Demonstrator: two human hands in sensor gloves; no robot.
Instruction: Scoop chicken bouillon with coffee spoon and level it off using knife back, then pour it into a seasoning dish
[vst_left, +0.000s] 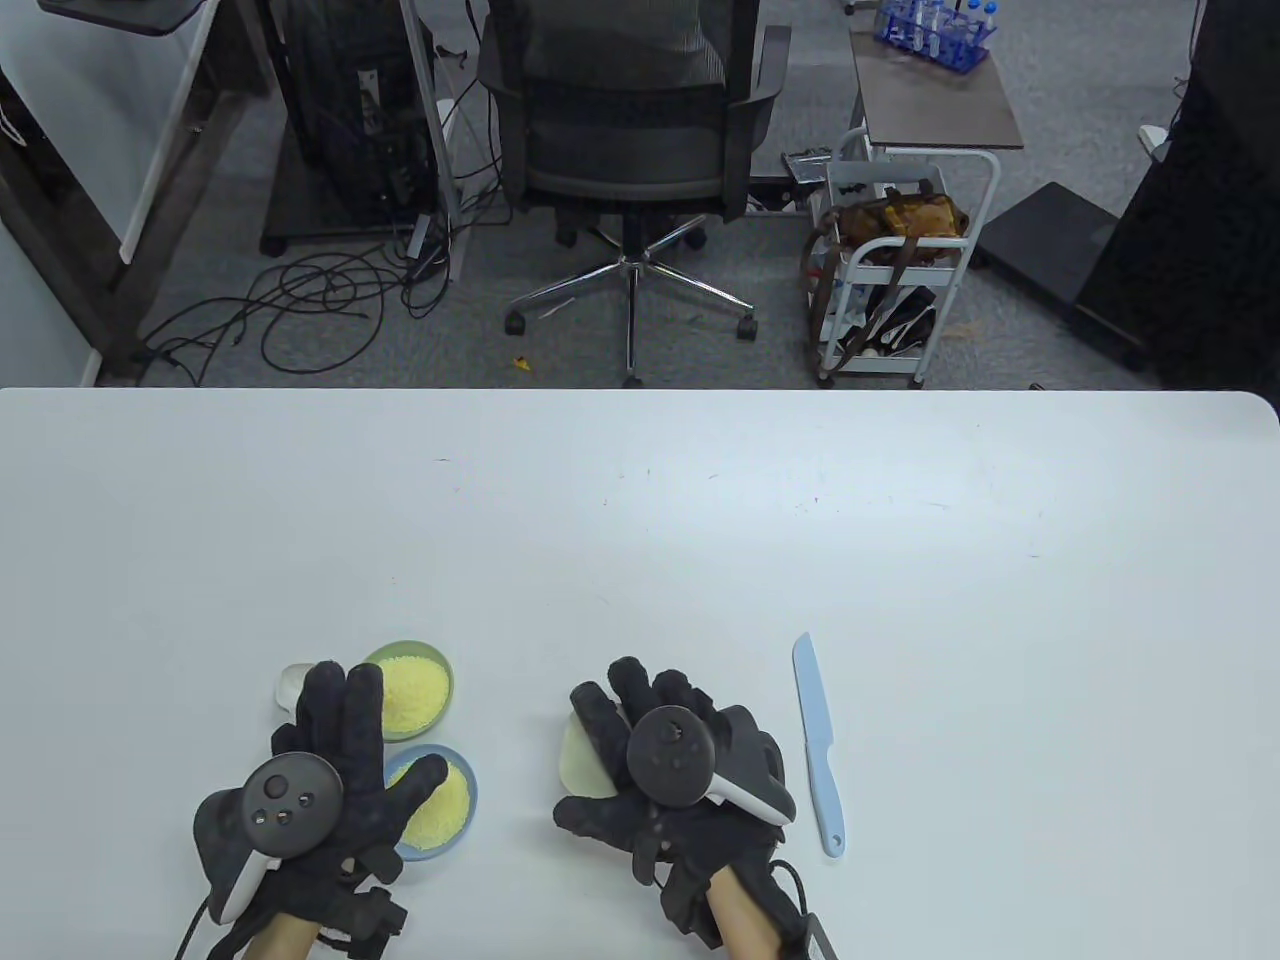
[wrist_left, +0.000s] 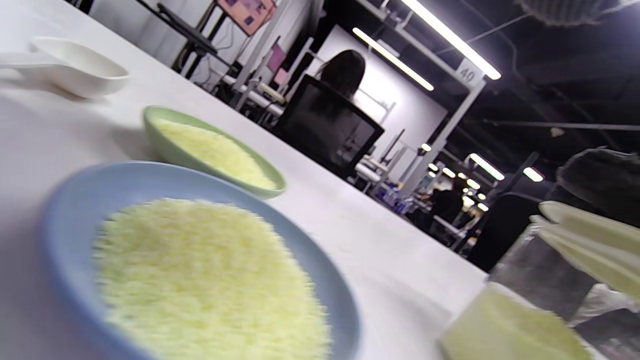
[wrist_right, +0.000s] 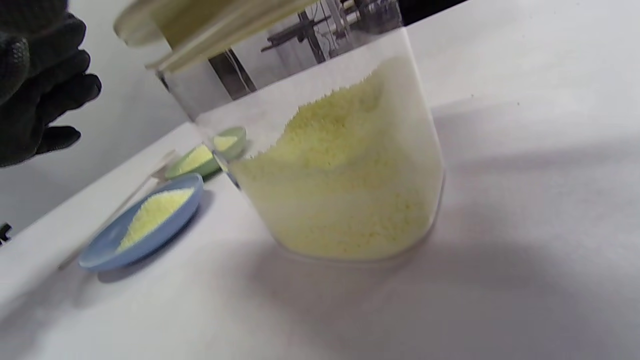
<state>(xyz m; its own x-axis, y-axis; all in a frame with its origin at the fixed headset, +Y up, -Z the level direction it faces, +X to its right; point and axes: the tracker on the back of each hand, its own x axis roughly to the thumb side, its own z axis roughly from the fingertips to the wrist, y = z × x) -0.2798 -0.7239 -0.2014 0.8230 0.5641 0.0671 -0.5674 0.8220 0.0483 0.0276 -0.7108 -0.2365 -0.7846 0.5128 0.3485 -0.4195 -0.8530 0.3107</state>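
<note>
Bouillon granules: pale yellow. Jar: clear, cream lid. Lower left dish: light blue; dish above it: pale green. Spoon: white. Knife: light blue. Gloves: black. Table: white.

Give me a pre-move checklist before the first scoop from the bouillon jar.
1. Jar lid off: not ok, tilted on the jar, right hand over it.
2. Bouillon in jar: ok, about half full.
3. Spoon in hand: not ok, lying beyond the green dish.
4. Knife within reach: ok, on the table right of the right hand.
5. Dishes empty: not ok, green and blue dish hold granules.
6. Left hand free: ok, fingers straight.
</note>
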